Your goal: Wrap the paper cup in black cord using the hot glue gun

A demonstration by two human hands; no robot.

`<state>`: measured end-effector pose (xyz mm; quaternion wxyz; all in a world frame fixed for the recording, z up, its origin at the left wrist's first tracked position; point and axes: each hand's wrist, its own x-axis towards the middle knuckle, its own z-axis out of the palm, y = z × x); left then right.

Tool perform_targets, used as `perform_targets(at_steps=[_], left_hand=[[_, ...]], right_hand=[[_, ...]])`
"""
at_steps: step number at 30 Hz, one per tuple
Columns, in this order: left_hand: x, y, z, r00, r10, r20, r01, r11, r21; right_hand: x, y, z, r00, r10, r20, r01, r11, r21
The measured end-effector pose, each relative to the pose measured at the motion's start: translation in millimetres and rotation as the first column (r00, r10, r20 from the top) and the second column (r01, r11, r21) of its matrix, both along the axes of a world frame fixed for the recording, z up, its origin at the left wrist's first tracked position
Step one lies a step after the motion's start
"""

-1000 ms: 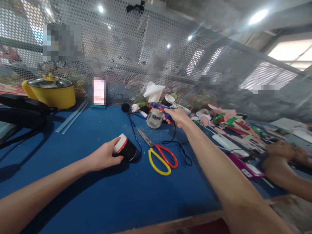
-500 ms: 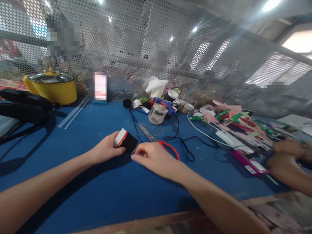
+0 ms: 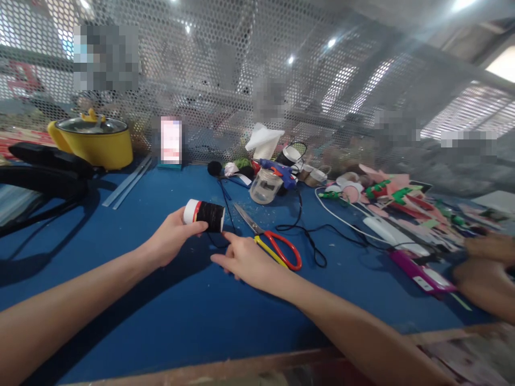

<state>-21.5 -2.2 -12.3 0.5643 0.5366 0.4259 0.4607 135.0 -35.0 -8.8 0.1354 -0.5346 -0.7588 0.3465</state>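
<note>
My left hand [image 3: 171, 238] is closed around a paper cup [image 3: 192, 211] that lies on its side. Black yarn [image 3: 212, 216] is wound round much of the cup, leaving a white end and a red and yellow band bare. Close to the cup's right end, my right hand [image 3: 245, 260] has its index finger and thumb apart, the fingertip at or almost at the lower edge. A loose strand leads back to a black yarn ball [image 3: 214, 169]. Scissors [image 3: 277, 244] with red and yellow handles lie just beyond my right hand.
A clear jar [image 3: 264, 187] and a blue glue gun [image 3: 279, 170] stand behind. A yellow pot [image 3: 96, 142] and a phone [image 3: 171, 140] are at the back left. To the right lie a purple box [image 3: 420, 273], cables, pink pieces and another person's arm [image 3: 483, 279].
The cup has turned to lie more level and moved slightly up. My right hand's curled fingers have spread, with the index finger now stretched towards the cup. The scissors' yellow handle has come into sight.
</note>
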Motion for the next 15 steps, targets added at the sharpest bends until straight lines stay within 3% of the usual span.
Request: perform_targets(at_steps=[3,5,10,12,15], left_hand=[[1,-2,1.4,1.000,0.005,-0.024,-0.005,1.000,0.020],[1,-4,2.8,0.997,0.030,-0.075,-0.026,0.998,0.051],[0,-6,6.8,0.961,0.054,-0.272,-0.017,0.991,0.135],[1,-7,6.8,0.941,0.026,-0.337,0.023,0.990,0.142],[2,-8,4.1,0.925,-0.072,-0.373,0.136,0.980,0.147]], right_hand=[[-4,4,-9.4,0.984,0.046,-0.170,-0.082,0.974,-0.211],[-7,4,-10.9,0.973,0.037,-0.226,-0.083,0.977,-0.196],[4,-2,5.9,0.940,-0.028,-0.341,0.048,0.997,0.052],[12,-1,12.7,0.927,-0.060,-0.371,0.145,0.968,0.205],[22,4,16.0,0.912,-0.090,-0.401,0.263,0.877,0.401]])
